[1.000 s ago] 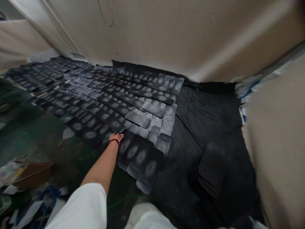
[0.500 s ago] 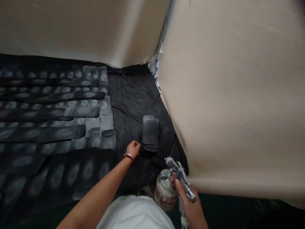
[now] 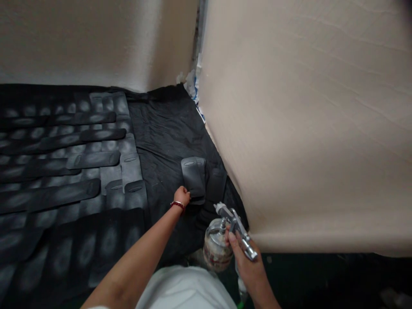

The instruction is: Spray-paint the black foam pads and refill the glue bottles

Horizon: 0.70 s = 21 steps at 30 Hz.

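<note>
My left hand point(image 3: 182, 196), with a red bracelet at the wrist, is closed in a pinch on the lower left corner of a dark grey flat panel point(image 3: 193, 178). The panel has rounded corners and a slot near its top end, and it lies over a small stack of like panels, tilted a little. My right hand point(image 3: 243, 253) is wrapped round the handle of a metal spray gun point(image 3: 234, 225). Under the gun hangs its stained round cup point(image 3: 218, 246), and the nozzle points up and left toward the stack.
Rows of overlapping dark panels point(image 3: 112, 234) with pale misty spots cover the left side. Black cloth point(image 3: 157, 133) lies beneath. A beige sheet wall point(image 3: 289, 128) rises at the right, another point(image 3: 80, 43) at the back. A hose point(image 3: 241, 287) runs down from the gun.
My left hand has taken hold of the top panel's corner, and that panel has shifted and tilted on the stack. The view has turned slightly right; the spray gun remains in my right hand.
</note>
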### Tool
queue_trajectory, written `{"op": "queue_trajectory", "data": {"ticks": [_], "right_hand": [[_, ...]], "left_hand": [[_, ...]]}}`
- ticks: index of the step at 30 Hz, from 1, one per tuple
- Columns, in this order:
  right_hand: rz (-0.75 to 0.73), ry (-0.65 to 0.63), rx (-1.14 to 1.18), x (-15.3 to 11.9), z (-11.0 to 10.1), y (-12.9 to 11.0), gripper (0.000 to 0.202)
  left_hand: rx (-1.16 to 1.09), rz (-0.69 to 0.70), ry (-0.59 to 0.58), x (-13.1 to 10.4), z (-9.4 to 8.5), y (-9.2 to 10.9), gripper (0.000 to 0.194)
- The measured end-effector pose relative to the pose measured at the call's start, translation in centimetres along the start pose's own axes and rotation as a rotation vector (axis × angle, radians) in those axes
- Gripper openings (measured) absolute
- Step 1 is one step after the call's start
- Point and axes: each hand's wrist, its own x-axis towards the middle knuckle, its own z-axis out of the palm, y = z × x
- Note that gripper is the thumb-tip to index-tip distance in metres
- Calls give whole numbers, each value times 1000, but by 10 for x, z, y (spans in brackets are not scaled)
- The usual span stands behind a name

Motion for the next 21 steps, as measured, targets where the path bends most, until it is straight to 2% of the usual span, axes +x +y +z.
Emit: {"op": "queue_trajectory", "data": {"ticks": [5, 11, 17, 21], "right_hand": [[15, 24, -27, 5, -3, 4, 38], [51, -58, -140, -3, -8, 15, 42], [12, -44, -95, 2, 6, 6, 39], [13, -23, -114, 8, 5, 2, 42]], "left_hand": [[-152, -77, -79, -6, 2, -6, 27], [-230, -105, -114, -9, 0, -14, 24], [-242, -126, -120, -11, 0, -13, 25], [-270, -122, -118, -13, -2, -12, 24]]}}
